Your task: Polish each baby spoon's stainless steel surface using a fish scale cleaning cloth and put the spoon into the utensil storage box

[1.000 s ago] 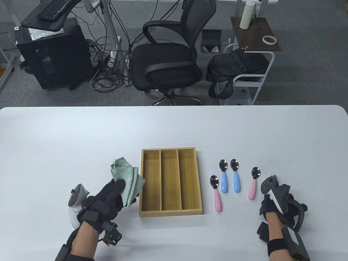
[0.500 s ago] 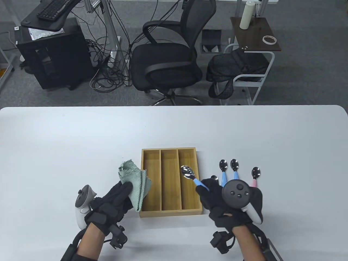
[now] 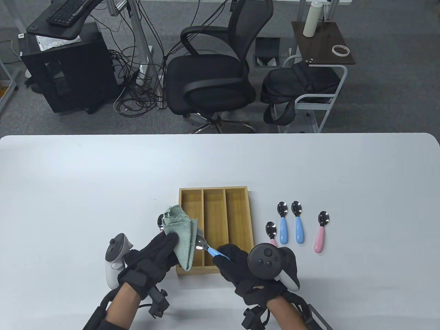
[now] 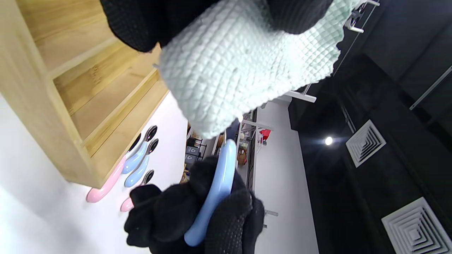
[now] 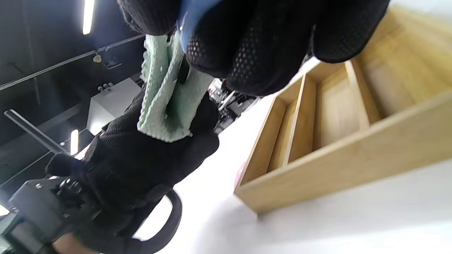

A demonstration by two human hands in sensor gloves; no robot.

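The right hand point(image 3: 240, 268), nearest the table's front edge, has its fingers curled round the blue handle of a blue-handled spoon point(image 3: 209, 249), held just above the near end of the utensil storage box point(image 3: 240, 227); the handle emerges from the fist toward the left and the steel bowl points at the cloth. The left hand point(image 3: 154, 254), at the box's near left corner, pinches a pale green fish scale cleaning cloth point(image 3: 180, 233) between thumb and fingers, and the cloth is folded over the spoon's bowl, which shows only partly at the cloth's right edge. In the left wrist view the cloth point(image 4: 229, 70) hangs directly above the blue handle point(image 4: 215, 187) gripped in the other glove. The box is wooden with three long compartments, all seen without spoons. To the right of the box, on the white table point(image 3: 68, 178), lie four more spoons, bowls pointing away: a pink spoon point(image 3: 272, 240) nearest the box, two blue spoons point(image 3: 283, 223) point(image 3: 297, 223) side by side, then a second pink spoon point(image 3: 320, 232) farthest right. A further steel bowl shows at the cloth's left edge, just left of the box; its handle is hidden.
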